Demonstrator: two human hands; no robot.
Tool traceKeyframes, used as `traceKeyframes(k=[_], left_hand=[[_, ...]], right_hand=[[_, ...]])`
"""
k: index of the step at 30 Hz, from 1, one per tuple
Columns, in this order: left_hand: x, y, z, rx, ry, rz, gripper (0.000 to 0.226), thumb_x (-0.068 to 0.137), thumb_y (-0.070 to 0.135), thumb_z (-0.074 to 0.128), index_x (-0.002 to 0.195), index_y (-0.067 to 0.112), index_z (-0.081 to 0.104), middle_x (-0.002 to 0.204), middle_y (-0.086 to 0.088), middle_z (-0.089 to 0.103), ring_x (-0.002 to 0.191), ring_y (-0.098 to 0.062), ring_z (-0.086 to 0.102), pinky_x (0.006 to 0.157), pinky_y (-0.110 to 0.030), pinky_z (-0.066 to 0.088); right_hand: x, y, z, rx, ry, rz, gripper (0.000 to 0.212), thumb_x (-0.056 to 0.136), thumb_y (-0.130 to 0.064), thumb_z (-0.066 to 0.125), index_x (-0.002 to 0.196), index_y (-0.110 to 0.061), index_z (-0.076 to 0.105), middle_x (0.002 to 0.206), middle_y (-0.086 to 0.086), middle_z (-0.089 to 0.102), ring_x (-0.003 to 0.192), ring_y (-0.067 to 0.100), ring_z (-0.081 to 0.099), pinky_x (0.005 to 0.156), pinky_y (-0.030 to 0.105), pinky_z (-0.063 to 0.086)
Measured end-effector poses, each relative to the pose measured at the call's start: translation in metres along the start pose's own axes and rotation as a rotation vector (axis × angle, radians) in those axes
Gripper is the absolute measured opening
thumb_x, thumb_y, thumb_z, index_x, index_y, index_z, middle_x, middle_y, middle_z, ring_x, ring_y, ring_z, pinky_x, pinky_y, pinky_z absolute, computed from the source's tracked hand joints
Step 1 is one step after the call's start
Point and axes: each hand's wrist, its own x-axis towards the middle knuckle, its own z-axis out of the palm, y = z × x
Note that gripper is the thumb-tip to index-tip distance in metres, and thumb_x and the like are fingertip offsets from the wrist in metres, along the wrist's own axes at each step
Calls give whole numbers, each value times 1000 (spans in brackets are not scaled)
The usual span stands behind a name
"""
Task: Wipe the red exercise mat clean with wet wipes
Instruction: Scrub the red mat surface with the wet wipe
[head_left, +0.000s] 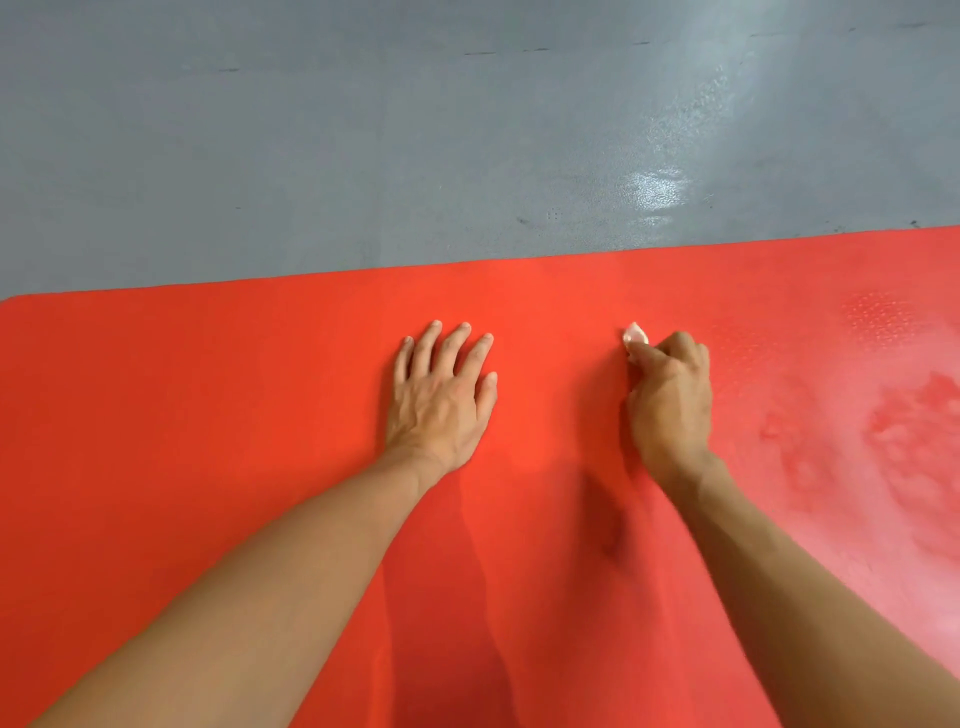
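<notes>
Red mat (208, 441) is flat on the grey floor (311, 156). Left hand (441, 400) lies palm-down on it, fingers straight and a bit spread. Right hand (670, 400) has its fingers curled round a balled-up wet wipe (635, 335), pressed on the mat. Damp-looking patches off to the right.

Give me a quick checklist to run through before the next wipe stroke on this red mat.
1. Wipe gripped in the right hand: ok.
2. Left hand flat on the mat, bracing it: ok.
3. Mat lying flat on the grey floor: ok.
4. Right part of the mat shows shiny smears, probably wet: ok.
5. Left part looks dull, probably unwiped: not ok.
6. Wipe still moist enough: cannot tell.
</notes>
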Motion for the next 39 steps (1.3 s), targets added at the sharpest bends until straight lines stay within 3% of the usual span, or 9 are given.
traceKeyframes(k=[2,7,11,14,20,26,29,34,39], left_hand=[[0,0,1,-3,-20,-1,58,103,50,28,152,30,52,159,0,48,153,-31,33,125,-57,23],[-8,8,-9,44,-124,-13,60,106,51,23,159,28,42,165,-3,40,157,-35,24,126,-61,16],[-57,11,-18,-2,-27,32,55,105,45,30,153,29,52,157,-3,50,151,-35,36,124,-61,27],[-86,14,-17,6,-71,56,57,106,46,28,158,30,44,163,0,42,156,-32,28,126,-56,24],[-88,15,-17,7,-72,48,57,105,47,29,157,30,45,165,1,40,157,-30,25,126,-54,23],[-86,15,-15,23,-65,45,57,106,48,27,158,30,44,164,1,41,157,-31,26,126,-55,23],[-87,16,-13,24,-75,43,58,106,47,26,158,29,45,164,-1,42,156,-33,28,125,-56,24],[-86,22,-17,76,-100,43,60,105,48,25,154,24,51,158,-6,51,150,-38,38,122,-62,29],[-109,30,-23,38,-55,92,56,105,42,30,152,24,53,156,-5,52,149,-36,39,123,-59,29]], right_hand=[[-24,-33,7,23,-5,-16,31,104,-10,53,132,-9,66,92,9,51,92,32,47,80,43,43],[-70,-70,-1,64,-272,-458,46,102,-23,37,141,-11,59,94,2,51,87,25,46,72,38,49],[-26,-13,-13,-13,-110,-149,34,100,-8,56,132,-10,67,91,11,51,90,35,49,73,49,51],[-40,-30,-6,-1,-69,15,35,101,-5,54,135,-8,64,95,11,52,93,34,47,76,44,47],[-98,-69,-7,91,-279,-555,39,103,-25,44,135,-11,63,91,2,50,84,23,46,68,36,49],[-65,-14,-17,16,-73,-16,40,100,-4,54,138,-12,63,94,7,50,92,31,45,76,44,46],[-104,-53,-12,26,-109,-108,49,97,-13,39,141,-8,59,98,8,51,93,31,46,80,39,42],[-124,-50,-27,54,-248,-441,41,102,-19,49,140,-15,61,93,0,50,85,24,47,70,35,48],[-98,-16,-36,10,-107,-28,42,96,1,59,135,-10,65,92,7,49,90,32,47,74,44,49]])
